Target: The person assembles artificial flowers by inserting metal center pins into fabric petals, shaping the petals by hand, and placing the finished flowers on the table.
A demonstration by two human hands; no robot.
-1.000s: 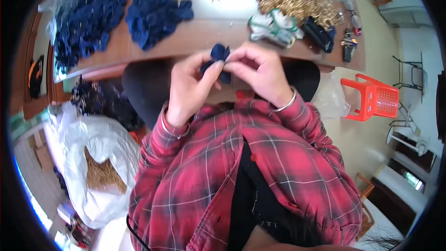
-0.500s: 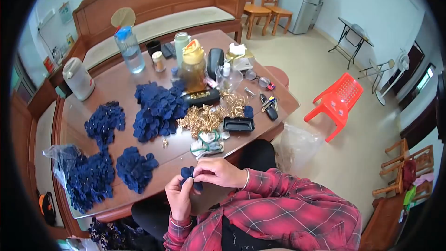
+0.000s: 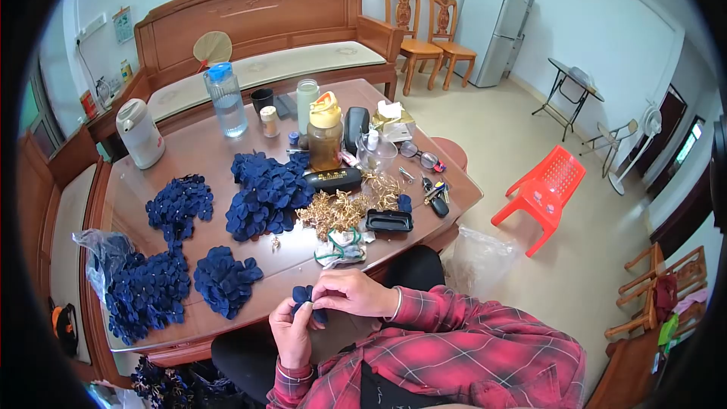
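Head view: bench (image 3: 282, 276), glossy brown, seated person's two hands at its near edge. Left hand (image 3: 292, 333) upright, thumb and fingers pinched narrow on a dark blue flower (image 3: 302, 292). Right hand (image 3: 350, 293) comes across from the right, fingers curled, tips narrow and meeting the same flower beside the left thumb; the exact point of grip is too small to tell. Flower sits between the two hands, just off the bench's near edge.

Blue petal stock on the bench in several heaps: small near heap (image 3: 226, 282) left of the hands; large left heap (image 3: 145, 299) against a clear plastic bag (image 3: 104, 250); far left heap (image 3: 180, 204) beyond that; tall middle heap (image 3: 266, 198) towards the centre. Gold-coloured stems (image 3: 331, 214) in a tangle right of the middle heap. Small gold piece (image 3: 276, 243) apart, near side of that heap.

Directly beyond the right hand: white-and-green cloth bundle (image 3: 340, 248). Open black case (image 3: 389, 221) just right of the stems; closed black case (image 3: 334, 179) on their far side. Keys (image 3: 437, 195) further right, spectacles (image 3: 421, 156) beyond.
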